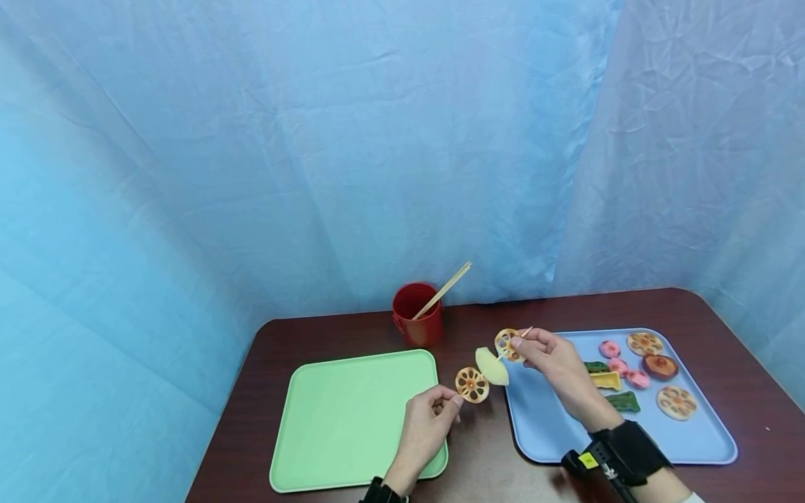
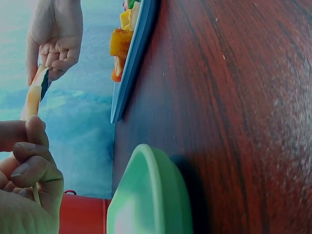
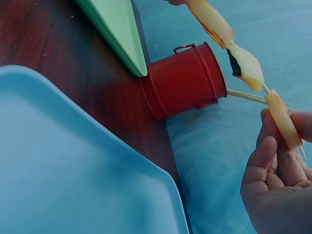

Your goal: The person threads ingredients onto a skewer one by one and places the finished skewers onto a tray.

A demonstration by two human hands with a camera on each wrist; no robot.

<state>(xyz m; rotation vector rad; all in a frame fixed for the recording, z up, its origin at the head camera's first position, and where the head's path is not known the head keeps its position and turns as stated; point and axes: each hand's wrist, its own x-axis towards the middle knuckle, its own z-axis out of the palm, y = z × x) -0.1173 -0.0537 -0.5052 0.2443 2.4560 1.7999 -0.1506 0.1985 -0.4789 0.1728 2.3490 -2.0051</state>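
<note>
Skewer [image 1: 503, 354] has three pieces on; left hand [image 1: 428, 419] pinches its lower end, right hand [image 1: 553, 356] grips the newest lotus slice [image 1: 506, 344], more food waits on the blue tray [image 1: 692, 447].

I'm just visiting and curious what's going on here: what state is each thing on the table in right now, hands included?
Skewer: held in the air at both ends, three pieces threaded.
Left hand: pinches the skewer's lower end.
Right hand: pinches the top lotus slice.
Green tray: flat, nothing on it.
Blue tray: holds toy food pieces.
Red cup: upright, sticks inside.
</note>
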